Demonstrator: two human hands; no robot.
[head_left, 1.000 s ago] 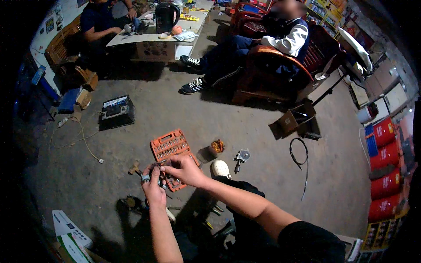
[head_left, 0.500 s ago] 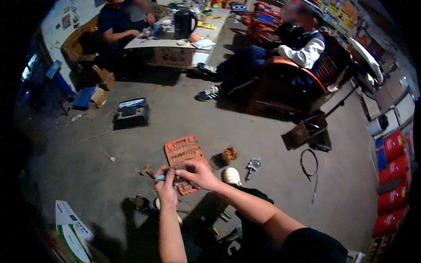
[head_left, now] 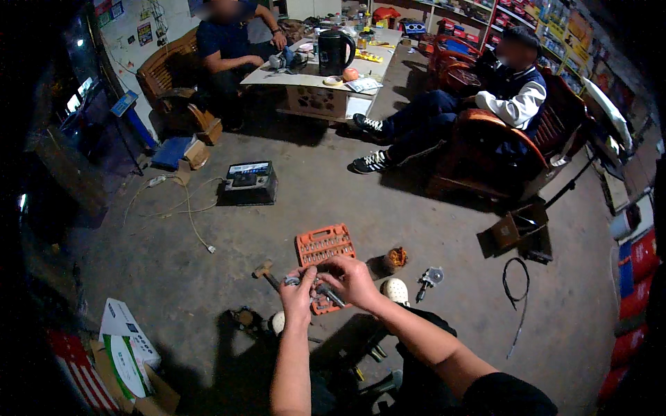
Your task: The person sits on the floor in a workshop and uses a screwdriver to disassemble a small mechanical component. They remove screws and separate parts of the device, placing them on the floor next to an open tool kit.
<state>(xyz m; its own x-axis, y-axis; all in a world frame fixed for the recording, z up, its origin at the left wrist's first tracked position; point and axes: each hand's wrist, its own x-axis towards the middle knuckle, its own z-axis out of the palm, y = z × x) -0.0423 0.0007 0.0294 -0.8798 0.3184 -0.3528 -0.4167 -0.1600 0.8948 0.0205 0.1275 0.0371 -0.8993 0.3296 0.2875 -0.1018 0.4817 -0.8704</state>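
Over an orange socket set case (head_left: 325,239) on the floor, both my hands meet close together. My left hand (head_left: 297,298) is closed round a small grey metal part (head_left: 292,281), which shows between the fingers. My right hand (head_left: 352,283) has its fingers bent in a pinch beside the left one; what they grip is hidden. A dark rod-like tool (head_left: 331,295) shows just under the right fingers, above the case's near half; I cannot tell whether it is held or lies there. Sockets sit in rows in the case's far half.
A hammer (head_left: 266,272) lies left of the case. To the right are an orange-filled container (head_left: 397,257) and a small tool with a clear round part (head_left: 431,279). Farther off stand a battery (head_left: 248,183), a wooden box (head_left: 515,227) and a table (head_left: 277,78). Two people sit nearby.
The whole view has shifted, so the scene sits farther right and lower. My hands stay together over the case. The dark rod-like tool now shows more plainly below the right fingers.
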